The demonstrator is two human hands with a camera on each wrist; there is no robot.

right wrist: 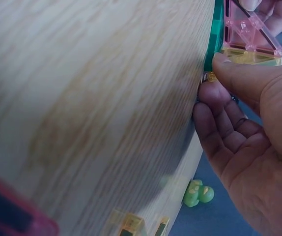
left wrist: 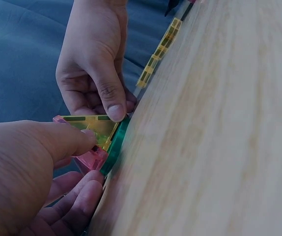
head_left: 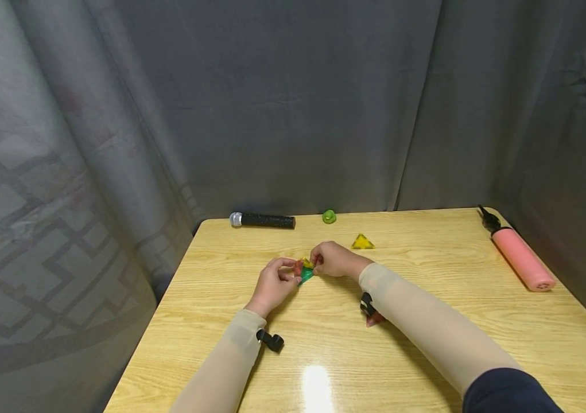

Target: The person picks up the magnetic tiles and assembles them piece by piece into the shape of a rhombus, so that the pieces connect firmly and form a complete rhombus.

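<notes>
Two hands meet over the middle of the wooden bench (head_left: 427, 367), both working on a small cluster of translucent magnetic tiles (head_left: 305, 271) that stands on the bench surface between them. The left hand (head_left: 274, 284) grips the cluster from its own side: in the left wrist view its thumb lies across the yellow tile (left wrist: 94, 129) and its lower fingers (left wrist: 77, 196) curl beneath the pink tile (left wrist: 89, 160), while the green tile (left wrist: 115, 147) stands on edge against the wood. The right hand (head_left: 332, 259) pinches the same cluster from the other side; its thumb presses on the top edge of the yellow tile where it meets the green one, and its other fingers (right wrist: 214, 123) are curled close under that corner. In the right wrist view the pink tile shows as a triangle with inner ribs. A loose yellow triangular tile (head_left: 363, 242) lies flat on the bench just beyond the right hand. Further back, near the rear edge, lie a black microphone (head_left: 262, 220) with a silver head and a small green toy (head_left: 329, 216). A pink hand pump (head_left: 521, 256) with a black nozzle lies near the right edge. A grey curtain (head_left: 293, 103) hangs behind the bench.
</notes>
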